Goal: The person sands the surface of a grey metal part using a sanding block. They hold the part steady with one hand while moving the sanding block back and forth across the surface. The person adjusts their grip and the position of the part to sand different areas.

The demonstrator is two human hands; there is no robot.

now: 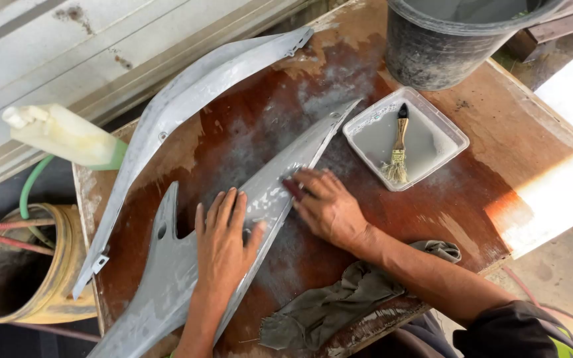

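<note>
Grey panel (270, 192), long, pointed and wet, lies slantwise across the middle of the wet wooden worktop (472, 139), its tip aimed toward one o'clock. On its lower half the left hand (222, 242) rests flat, palm down, fingers (223, 207) spread a little apart and stretched out, gripping nothing, only pressing on the panel. At three o'clock from it, the right hand (329, 205) lies on the panel's edge with its fingers (313, 179) drawn close together and curled over a small dark pad (293, 189), which is pressed against the grey surface. A second grey panel (187, 106), longer and curved, lies at eleven o'clock from the hands, near the worktop's far-left edge. At two o'clock from the right hand stands a square clear tray (449, 132) of cloudy water with a paintbrush (399, 149) lying in it, and beyond that a black bucket (432, 56). A crumpled grey rag (339, 301) lies at six o'clock, beneath the right forearm.
</note>
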